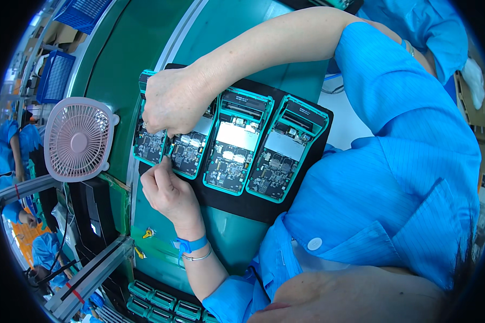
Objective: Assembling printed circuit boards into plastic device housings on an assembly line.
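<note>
Four-sided teal device housings with exposed circuit boards lie side by side on a black mat point(237, 207); the rightmost housing point(277, 169) and the housing beside it point(226, 172) show silver plates. My right hand point(175, 102) arches over the two leftmost housings, fingers bent downward and closed, hiding their upper parts. Just below it, my left hand point(170, 188) is closed, its fingertips pinched at the edge between the second housing from the left point(183, 156) and the leftmost housing point(147, 146). Whatever either set of fingertips grips is too small or hidden. A blue strap circles my left wrist.
A pink fan point(79, 140) stands left of the green work surface point(226, 234). Several more teal housings point(161, 301) sit at the lower edge. A metal rail point(89, 280) and yellow knobs point(148, 233) are at lower left. Blue baskets point(55, 75) and co-workers in blue appear beyond.
</note>
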Tool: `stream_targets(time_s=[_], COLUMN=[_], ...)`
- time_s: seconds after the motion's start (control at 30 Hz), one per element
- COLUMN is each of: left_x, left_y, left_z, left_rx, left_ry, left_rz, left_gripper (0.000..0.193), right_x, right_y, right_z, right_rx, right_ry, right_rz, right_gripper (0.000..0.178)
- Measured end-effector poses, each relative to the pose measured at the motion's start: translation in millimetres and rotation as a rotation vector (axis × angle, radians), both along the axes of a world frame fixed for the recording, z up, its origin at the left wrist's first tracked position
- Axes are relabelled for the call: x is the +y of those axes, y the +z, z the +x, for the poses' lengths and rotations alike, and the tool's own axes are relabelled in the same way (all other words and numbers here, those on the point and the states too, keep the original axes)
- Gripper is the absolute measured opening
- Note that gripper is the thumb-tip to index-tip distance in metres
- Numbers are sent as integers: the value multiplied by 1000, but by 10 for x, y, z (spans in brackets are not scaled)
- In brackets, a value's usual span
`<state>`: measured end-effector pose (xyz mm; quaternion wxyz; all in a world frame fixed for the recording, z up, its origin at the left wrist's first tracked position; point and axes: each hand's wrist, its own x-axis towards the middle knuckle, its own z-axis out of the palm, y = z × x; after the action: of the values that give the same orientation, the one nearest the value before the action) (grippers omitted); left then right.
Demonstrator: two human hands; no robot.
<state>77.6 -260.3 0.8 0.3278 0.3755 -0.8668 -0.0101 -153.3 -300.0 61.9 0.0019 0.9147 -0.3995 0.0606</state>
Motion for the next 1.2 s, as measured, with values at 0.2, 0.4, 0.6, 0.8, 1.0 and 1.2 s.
stream_targets(time_s=[0.2,0.4,0.6,0.8,1.0,1.2], left_x=[-4,1,2,-4,-3,-6], left_y=[0,1,27,16,-4,-4], left_z=[7,-4,-11,-2,5,-10], left_rx=[10,18,6,20,24,36], left_ry=[4,4,-10,-11,4,-8], left_rz=[12,11,-4,-7,17,-12], left_gripper=[16,15,11,12,15,12], right_x=[-14,10,15,-19,15,-12], right_y=[12,-2,37,9,83,30], right_z=[16,-4,10,11,25,9], right_rx=[7,15,34,26,68,46], right_ry=[9,6,-13,24,31,50], right_rz=[15,2,41,22,30,22], right_gripper=[25,25,25,25,26,25])
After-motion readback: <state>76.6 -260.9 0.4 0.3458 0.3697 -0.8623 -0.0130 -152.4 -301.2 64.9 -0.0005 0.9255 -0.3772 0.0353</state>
